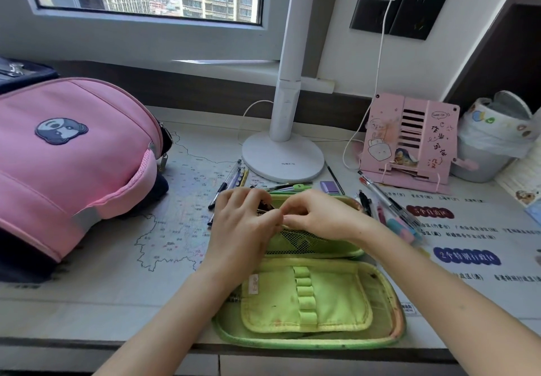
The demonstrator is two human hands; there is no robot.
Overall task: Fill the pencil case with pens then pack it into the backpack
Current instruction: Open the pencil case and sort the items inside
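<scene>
A: Why is the pencil case (pixel 310 296) lying open like a book at the near edge of the desk (pixel 117 273)?

B: So both halves are reachable. The near flap shows its row of elastic loops, all empty. The far half, with the mesh pocket, is propped up toward the person, which is where both hands are working.

A: What are the hands doing there?

B: The left hand (pixel 243 223) and right hand (pixel 319 214) meet at the top edge of the mesh pocket. The fingers of both are pinched together. They seem to be nipping the pocket's rim or a small dark item, but the hands hide which, so that cannot be settled.

A: And the pens?

B: None visible in the case. One bunch of pens (pixel 231 182) lies just beyond the left hand, another group of pens (pixel 389 208) lies to the right of the case, all within easy reach for loading.

A: The backpack (pixel 73 164)?

B: Pink, lying on its back at the left, well apart from the case. Filling likely comes first, and packing is not yet begun.
</scene>
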